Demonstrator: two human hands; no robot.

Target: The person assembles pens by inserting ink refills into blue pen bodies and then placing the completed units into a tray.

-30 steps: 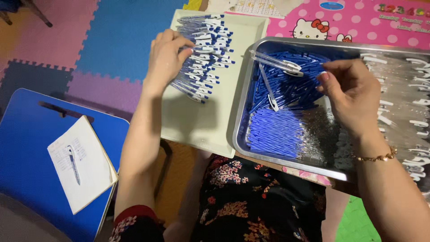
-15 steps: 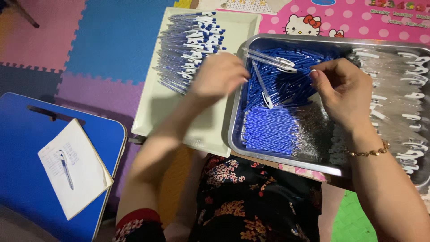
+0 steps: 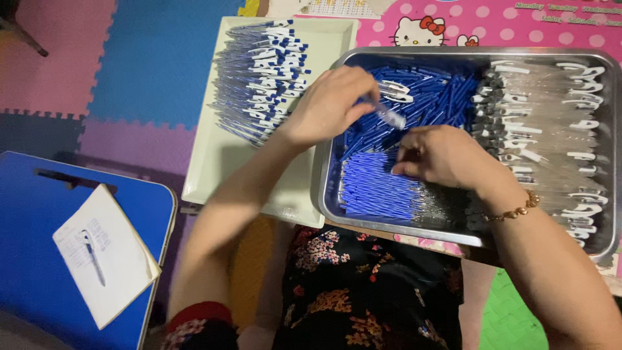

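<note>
My left hand (image 3: 332,104) reaches over the rim of a steel tray (image 3: 466,234) and grips a clear pen barrel (image 3: 387,115) above the blue parts. My right hand (image 3: 442,155) rests palm down in the tray on a bed of thin blue refills (image 3: 376,188), fingers curled; whether it holds one is hidden. Loose blue pen parts (image 3: 434,91) fill the tray's top middle. Clear barrels with white clips (image 3: 551,123) fill its right side. A pale tray (image 3: 214,168) to the left carries a stack of finished blue and white pens (image 3: 265,78).
A blue board (image 3: 39,259) lies at lower left with a white notepad (image 3: 103,259) and a pen (image 3: 94,258) on it. Coloured foam floor mats (image 3: 129,65) lie beyond. A pink cartoon table top (image 3: 492,26) sits under the steel tray. My floral-clothed lap (image 3: 363,291) is below.
My left hand has left the stack of finished pens, moved right into the steel tray and taken a clear barrel. My right hand has dropped lower onto the blue refills.
</note>
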